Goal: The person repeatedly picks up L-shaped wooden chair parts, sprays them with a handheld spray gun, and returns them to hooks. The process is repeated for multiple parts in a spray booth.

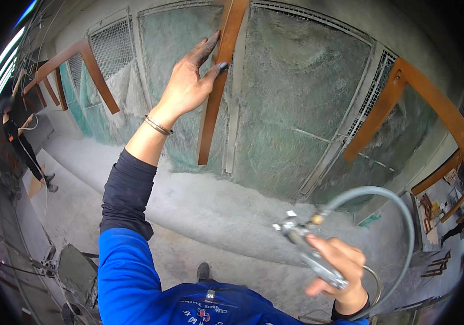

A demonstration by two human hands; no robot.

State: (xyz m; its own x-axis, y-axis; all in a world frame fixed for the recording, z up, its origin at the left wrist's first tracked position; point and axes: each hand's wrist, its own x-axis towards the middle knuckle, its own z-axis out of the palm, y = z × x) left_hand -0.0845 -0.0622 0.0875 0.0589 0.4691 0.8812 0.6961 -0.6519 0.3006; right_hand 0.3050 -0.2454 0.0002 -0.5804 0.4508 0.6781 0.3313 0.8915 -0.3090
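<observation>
A long, brown-finished wooden furniture part hangs upright in front of me. My left hand is raised to it, thumb across its front face and darkened fingers at its left edge; part of the grip is hidden. Lower right, my right hand is closed around a metal spray gun, slightly blurred. A grey hose loops from the gun's fitting and runs down past my right wrist.
Brown wooden frames hang at left and right. Behind them stands a wall of dusty green filter panels. Another person stands at far left with a hose. Wooden pieces lie at far right; the floor is grey with dust.
</observation>
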